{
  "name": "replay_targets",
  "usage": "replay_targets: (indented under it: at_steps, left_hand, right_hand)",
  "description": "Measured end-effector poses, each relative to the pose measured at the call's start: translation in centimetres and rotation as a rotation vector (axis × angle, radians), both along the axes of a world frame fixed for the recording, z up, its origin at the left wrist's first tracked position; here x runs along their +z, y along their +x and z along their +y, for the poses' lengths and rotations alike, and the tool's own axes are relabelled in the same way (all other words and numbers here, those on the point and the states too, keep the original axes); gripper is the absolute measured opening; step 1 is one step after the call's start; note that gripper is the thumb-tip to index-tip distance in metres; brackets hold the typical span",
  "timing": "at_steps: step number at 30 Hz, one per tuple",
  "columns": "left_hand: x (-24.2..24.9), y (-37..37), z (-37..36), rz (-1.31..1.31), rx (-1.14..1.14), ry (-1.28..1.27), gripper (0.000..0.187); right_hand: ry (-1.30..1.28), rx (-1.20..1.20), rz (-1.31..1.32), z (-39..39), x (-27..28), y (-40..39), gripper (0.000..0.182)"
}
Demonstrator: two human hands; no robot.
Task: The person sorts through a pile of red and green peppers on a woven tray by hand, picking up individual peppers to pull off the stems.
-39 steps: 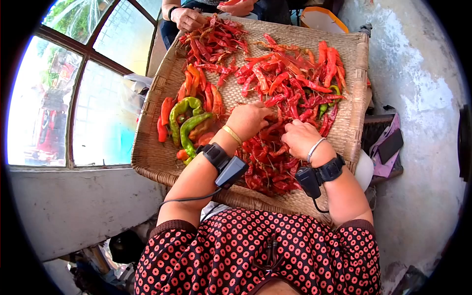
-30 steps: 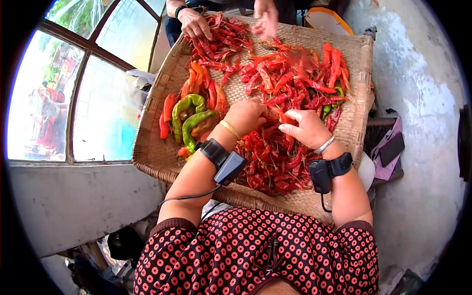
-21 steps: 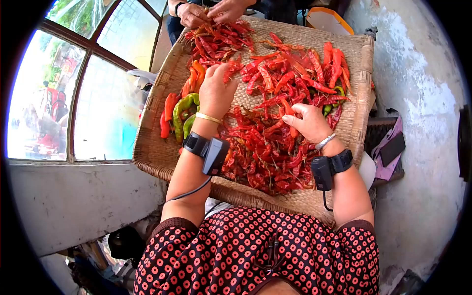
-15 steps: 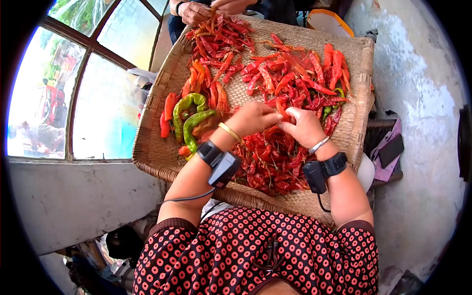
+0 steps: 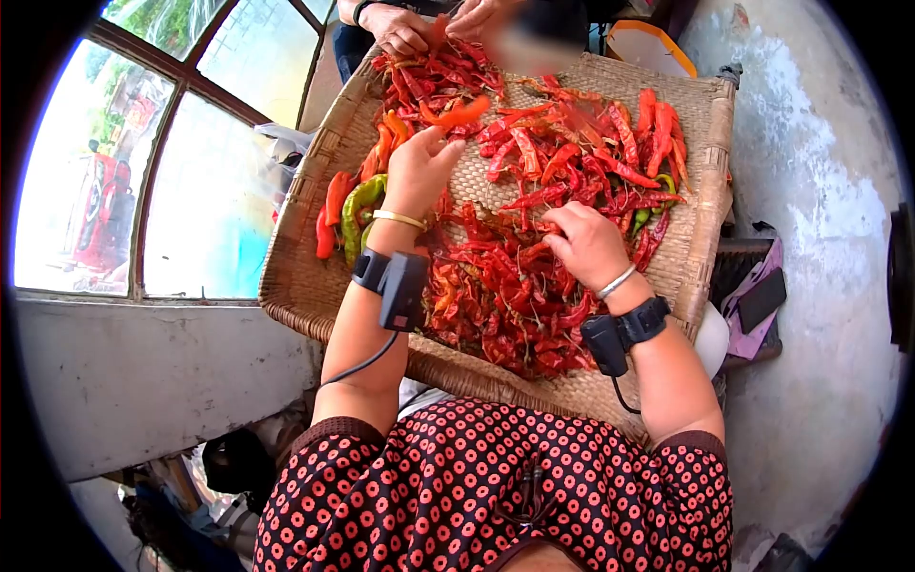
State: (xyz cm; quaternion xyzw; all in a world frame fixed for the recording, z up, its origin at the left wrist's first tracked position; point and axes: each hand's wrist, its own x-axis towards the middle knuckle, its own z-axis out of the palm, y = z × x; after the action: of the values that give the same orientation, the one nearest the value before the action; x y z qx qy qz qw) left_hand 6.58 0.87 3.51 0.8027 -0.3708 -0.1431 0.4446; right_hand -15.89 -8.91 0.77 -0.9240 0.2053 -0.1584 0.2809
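Note:
My left hand [image 5: 419, 176] is raised over the left part of a woven tray [image 5: 710, 181], its fingers apart. Just beyond its fingertips is a blurred orange-red pepper [image 5: 461, 112], which looks to be in the air. My right hand [image 5: 589, 246] is over the near heap of dried red peppers [image 5: 500, 305], thumb and fingers slightly apart with nothing clear between them. A second red heap [image 5: 572, 143] lies behind it. Left of my left wrist, a curled green pepper [image 5: 357, 208] rests beside plump red peppers [image 5: 337, 195].
Another person's hands [image 5: 405, 29] work at the far left edge of the tray, over more red peppers [image 5: 443, 71]. A window [image 5: 191, 191] is on the left, a plastered wall [image 5: 810, 191] on the right. A dark phone-like object [image 5: 762, 296] lies on pink cloth right of the tray.
My hands have parted. The left moved up and to the left and opened; the orange-red pepper that was between my hands seems to be the one now beyond it. The right stayed nearly in place.

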Motion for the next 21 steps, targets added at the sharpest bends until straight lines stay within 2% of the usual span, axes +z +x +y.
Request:
replay_targets:
  at_steps: [2, 4, 6, 8, 10, 12, 14, 16, 18, 20, 21]
  left_hand:
    - [-0.9, 0.1, 0.8, -0.314, -0.090, 0.260, 0.029]
    - [-1.1, -1.2, 1.0, -0.361, -0.299, 0.466, 0.033]
    - [-2.3, -1.9, 0.9, -0.445, -0.559, 0.419, 0.034]
    - [-3.1, -2.5, 0.8, -0.401, -0.695, 0.525, 0.029]
    - [-2.6, -2.9, 0.7, -0.366, -0.705, 0.542, 0.027]
    - [-2.2, -3.0, 0.6, -0.331, -0.718, 0.560, 0.026]
    - [-2.0, -3.0, 0.6, -0.172, -0.795, 0.428, 0.022]
    - [-1.5, -3.5, 0.7, -0.079, -0.804, 0.387, 0.021]
    - [-0.9, -3.6, 0.7, 0.013, -0.812, 0.346, 0.020]
    - [-0.3, -3.4, 0.5, 0.230, -0.744, 0.307, 0.016]
    - [1.3, -3.6, 0.6, 0.346, -0.663, 0.357, 0.014]
  right_hand:
    - [-0.224, 0.128, -0.058, 0.4, -1.1, 0.5, 0.017]
    - [-0.285, 0.126, -0.011, 0.8, -1.5, 0.7, 0.017]
    - [-0.400, 0.135, 0.045, 0.8, -2.1, 0.8, 0.005]
    - [-0.410, 0.133, 0.101, 0.8, -2.0, 0.7, 0.006]
    - [-0.421, 0.131, 0.157, 0.5, -1.8, 0.6, 0.009]
    - [-0.253, 0.064, 0.042, 0.2, -1.3, 0.5, 0.005]
    - [-0.187, 0.041, 0.054, 0.0, 0.2, 0.2, 0.007]
    - [0.121, -0.069, -0.143, -0.6, 0.5, 0.0, 0.011]
    - [0.521, -0.121, -0.233, -1.4, 0.5, -0.1, 0.014]
    - [0.812, -0.165, -0.334, -1.6, 1.3, -0.6, 0.017]
    - [0.841, -0.181, -0.379, -1.5, 2.2, -0.7, 0.017]
